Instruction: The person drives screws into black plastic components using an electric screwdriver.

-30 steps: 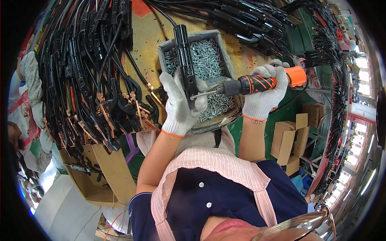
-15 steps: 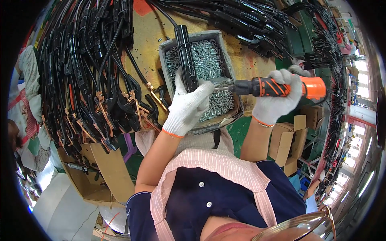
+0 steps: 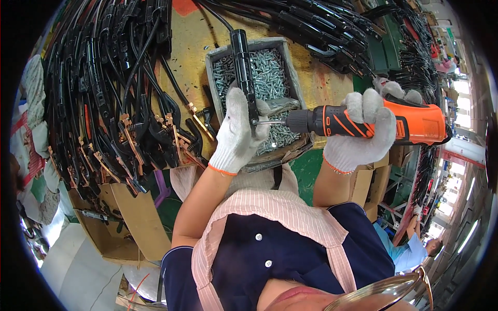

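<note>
In a white knitted glove, my left hand (image 3: 237,129) is closed round the lower end of a black tubular handle (image 3: 241,59) with a cable leaving its top. My right hand (image 3: 365,127), gloved the same way, grips an orange and black cordless screwdriver (image 3: 415,122) lying level. Its silver bit points left and meets the side of the handle near its lower end, beside my left fingers. Whether a screw sits at the tip is too small to tell. Under the handle stands a grey-edged box (image 3: 295,78) holding many small silver screws (image 3: 270,72).
Many black cabled clamps with copper jaws (image 3: 135,140) hang over the bench's left side. More black handles (image 3: 327,31) lie at the back right. The yellow bench top (image 3: 194,52) is worn. Cardboard boxes (image 3: 140,223) stand low at left and right. Another person (image 3: 412,249) is at far right.
The screwdriver has tilted and swung out slightly to the right, its bit now showing against the handle. My left fingers have shifted upright along the handle. The person at far right has come into view.
</note>
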A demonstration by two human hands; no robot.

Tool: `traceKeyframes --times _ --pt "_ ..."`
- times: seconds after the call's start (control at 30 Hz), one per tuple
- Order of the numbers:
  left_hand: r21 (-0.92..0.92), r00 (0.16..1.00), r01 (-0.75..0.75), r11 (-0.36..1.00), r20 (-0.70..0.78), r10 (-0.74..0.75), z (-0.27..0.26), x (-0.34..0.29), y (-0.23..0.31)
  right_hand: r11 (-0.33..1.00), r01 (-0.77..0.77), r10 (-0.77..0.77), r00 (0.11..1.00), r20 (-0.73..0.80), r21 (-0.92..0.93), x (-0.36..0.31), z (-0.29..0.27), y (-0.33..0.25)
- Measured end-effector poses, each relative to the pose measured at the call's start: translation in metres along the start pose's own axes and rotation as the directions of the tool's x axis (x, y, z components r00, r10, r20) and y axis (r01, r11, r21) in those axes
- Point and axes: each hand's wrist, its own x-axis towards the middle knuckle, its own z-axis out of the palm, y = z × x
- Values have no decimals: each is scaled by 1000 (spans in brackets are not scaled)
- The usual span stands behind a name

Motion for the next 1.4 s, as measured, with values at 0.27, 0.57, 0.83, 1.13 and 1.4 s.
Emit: traceKeyframes --times 0.27,0.57,0.83,1.13,1.4 --pt "-16 993 -115 993 -9 115 0 4 -5 970 151 -161 986 -36 -192 -9 14 -2" --pt "-15 993 -74 997 -89 72 2 0 0 898 138 -83 986 146 -418 -9 41 16" --pt "56 992 -67 996 -103 72 5 -4 3 929 57 -17 993 113 -366 -10 32 15" --pt "53 994 -104 993 -40 106 0 3 -3 952 68 3 973 230 -297 14 17 13" --pt "9 995 -20 1000 -95 20 8 -6 9 954 47 -29 997 67 -296 55 -1 35"
